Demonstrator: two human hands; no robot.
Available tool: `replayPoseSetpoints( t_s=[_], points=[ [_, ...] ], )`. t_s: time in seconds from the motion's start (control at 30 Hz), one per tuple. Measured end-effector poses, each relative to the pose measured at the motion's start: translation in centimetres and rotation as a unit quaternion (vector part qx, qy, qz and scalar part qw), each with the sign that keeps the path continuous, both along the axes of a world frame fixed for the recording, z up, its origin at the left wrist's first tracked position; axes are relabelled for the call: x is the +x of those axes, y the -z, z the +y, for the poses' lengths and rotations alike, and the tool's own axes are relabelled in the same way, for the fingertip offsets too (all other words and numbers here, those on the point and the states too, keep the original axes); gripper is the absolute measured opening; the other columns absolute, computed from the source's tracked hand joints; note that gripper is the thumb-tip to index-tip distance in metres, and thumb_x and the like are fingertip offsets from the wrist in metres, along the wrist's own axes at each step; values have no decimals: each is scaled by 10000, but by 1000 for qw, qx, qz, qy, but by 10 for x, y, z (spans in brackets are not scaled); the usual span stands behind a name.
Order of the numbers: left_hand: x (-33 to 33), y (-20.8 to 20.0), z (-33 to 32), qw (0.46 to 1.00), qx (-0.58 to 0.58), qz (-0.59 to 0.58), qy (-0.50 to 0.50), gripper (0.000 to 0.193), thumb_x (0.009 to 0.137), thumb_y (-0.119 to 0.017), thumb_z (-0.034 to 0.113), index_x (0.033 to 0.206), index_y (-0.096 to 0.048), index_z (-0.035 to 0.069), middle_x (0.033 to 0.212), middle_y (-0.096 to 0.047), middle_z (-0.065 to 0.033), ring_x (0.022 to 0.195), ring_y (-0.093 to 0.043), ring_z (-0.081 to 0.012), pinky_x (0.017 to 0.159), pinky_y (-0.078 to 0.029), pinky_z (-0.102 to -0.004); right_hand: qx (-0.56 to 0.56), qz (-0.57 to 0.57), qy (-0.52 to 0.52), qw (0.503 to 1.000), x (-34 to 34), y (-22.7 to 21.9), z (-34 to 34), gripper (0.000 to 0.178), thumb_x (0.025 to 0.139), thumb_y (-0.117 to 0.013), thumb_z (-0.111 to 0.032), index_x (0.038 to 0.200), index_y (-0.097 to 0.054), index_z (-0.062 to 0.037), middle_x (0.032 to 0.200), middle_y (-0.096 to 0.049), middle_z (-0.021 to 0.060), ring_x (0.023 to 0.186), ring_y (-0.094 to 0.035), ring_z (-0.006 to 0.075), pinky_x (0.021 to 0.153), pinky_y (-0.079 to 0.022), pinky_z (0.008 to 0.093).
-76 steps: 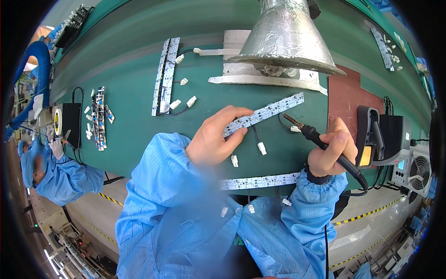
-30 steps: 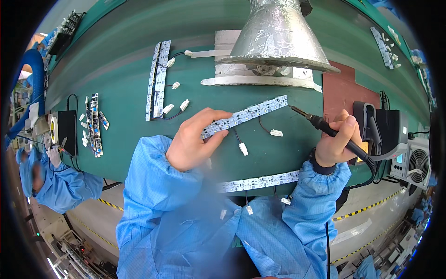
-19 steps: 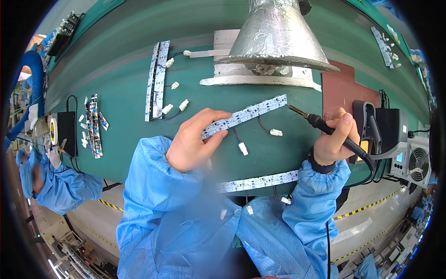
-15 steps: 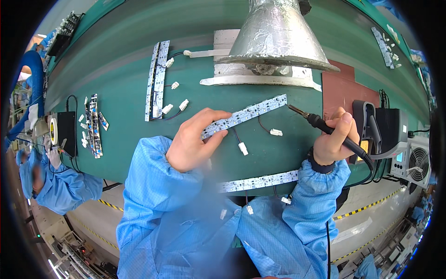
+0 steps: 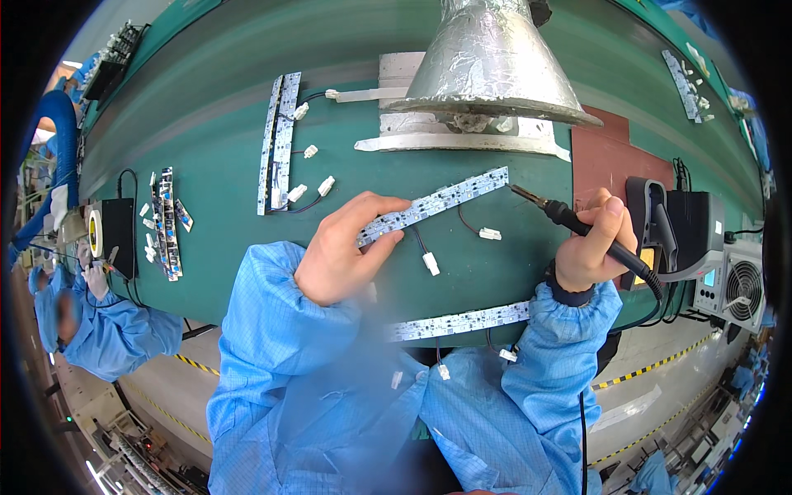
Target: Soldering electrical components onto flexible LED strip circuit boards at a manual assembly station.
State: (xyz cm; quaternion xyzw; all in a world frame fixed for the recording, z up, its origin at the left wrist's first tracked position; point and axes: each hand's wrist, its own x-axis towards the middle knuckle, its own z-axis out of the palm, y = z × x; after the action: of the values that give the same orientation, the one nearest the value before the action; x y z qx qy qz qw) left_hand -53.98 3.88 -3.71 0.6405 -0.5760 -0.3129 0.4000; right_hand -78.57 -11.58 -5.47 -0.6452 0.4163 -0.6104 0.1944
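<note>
Between the thumb and fingers of my left hand is the left end of a long white circuit board strip, tilted up to the right. Two short cables with white connectors hang from its lower edge. My right hand grips a black soldering iron like a pen. Its tip points left and lies close to the strip's right end; contact cannot be made out. Nearer to me, another circuit strip lies along the bench edge, its cabled connectors hanging over.
A foil-wrapped fume hood stands at the far middle. More strips lie far left, beside smaller boards and a black box. Right are a soldering iron stand and a fan unit. A co-worker's sleeve shows at left.
Almost nothing differs. My right hand and the soldering iron have shifted very slightly left; my left hand and the strip stay in place.
</note>
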Motion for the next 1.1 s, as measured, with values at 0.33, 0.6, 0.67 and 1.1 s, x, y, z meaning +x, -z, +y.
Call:
replayPoseSetpoints(
  t_s=[0.33, 0.6, 0.67, 1.1],
  points=[
    [1, -2, -1, 1000, 2, -6, -2, 340, 816, -694, -31, 1151, -640, -42, 1018, -661, -161, 937, -659, -281, 843, -501, -334, -44, -108, 65, 991, 4, -7, -9, 434, 976, -550, -173, 588, -480, 9, 551, -456, 73, 530, -433, 132, 511, -340, 281],
    [-5, -25, 25, 985, -65, -161, 11, 371, 772, -737, -31, 1131, -643, -41, 990, -684, -209, 839, -681, -359, 725, -547, -371, -57, -242, 33, 968, -7, -11, -20, 390, 937, -576, -79, 579, -446, 5, 556, -380, 47, 496, -353, 139, 509, -302, 301],
    [5, -30, 45, 985, -84, -150, -19, 376, 767, -743, -28, 1129, -643, -46, 988, -683, -212, 843, -683, -330, 732, -540, -354, -49, -230, 0, 972, -11, -10, -19, 382, 933, -580, -67, 582, -444, 0, 560, -376, 44, 494, -345, 138, 516, -301, 303],
    [100, 22, 53, 944, -69, 32, -320, 362, 982, -583, 85, 1333, -543, 3, 1219, -600, -91, 1092, -571, -159, 913, -462, -284, -10, -220, -2, 975, -3, -13, -14, 425, 961, -551, -118, 569, -442, 5, 548, -401, 35, 531, -361, 121, 532, -298, 296]
  ],
)
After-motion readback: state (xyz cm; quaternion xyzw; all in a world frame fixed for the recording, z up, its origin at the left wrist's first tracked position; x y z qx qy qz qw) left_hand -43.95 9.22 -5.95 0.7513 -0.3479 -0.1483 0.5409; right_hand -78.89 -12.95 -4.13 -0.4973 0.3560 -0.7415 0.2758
